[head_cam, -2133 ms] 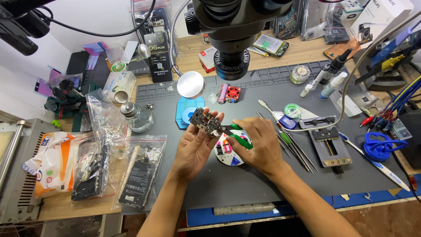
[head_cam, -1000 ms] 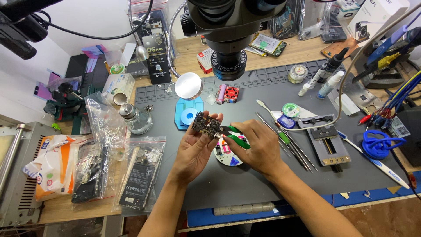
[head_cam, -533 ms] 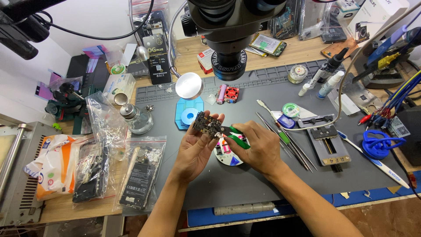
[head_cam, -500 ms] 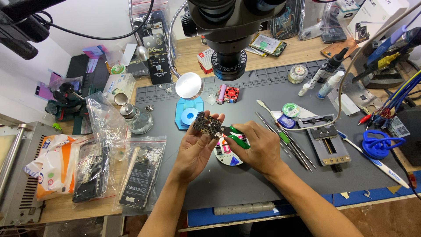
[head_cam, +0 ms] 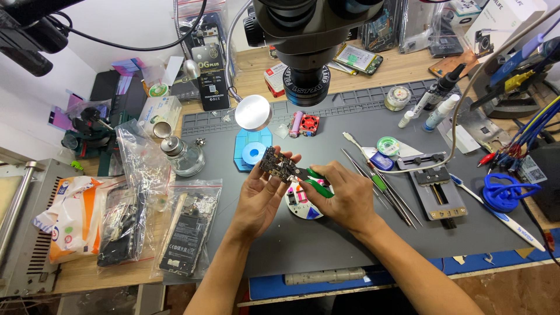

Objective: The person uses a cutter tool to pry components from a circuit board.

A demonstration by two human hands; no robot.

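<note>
My left hand [head_cam: 262, 195] holds a small dark circuit board [head_cam: 276, 167] by its edge, lifted above the grey work mat [head_cam: 326, 245]. My right hand [head_cam: 345, 195] grips green-handled cutters [head_cam: 315, 182], whose tip touches the board's right side. Both hands meet at the middle of the mat, just below the black microscope head [head_cam: 306, 41]. Under them lies a round white dish [head_cam: 303, 205] with coloured pieces.
A blue tape holder [head_cam: 252, 153] and a round mirror [head_cam: 252, 112] sit behind the hands. Tweezers and probes [head_cam: 379, 184] and a metal board clamp [head_cam: 438, 188] lie to the right. Bagged phone parts [head_cam: 184, 233] lie to the left, near a glass bottle [head_cam: 179, 154].
Both hands and the board stay nearly still; the view shifted slightly, and the cutters' tip stays at the board.
</note>
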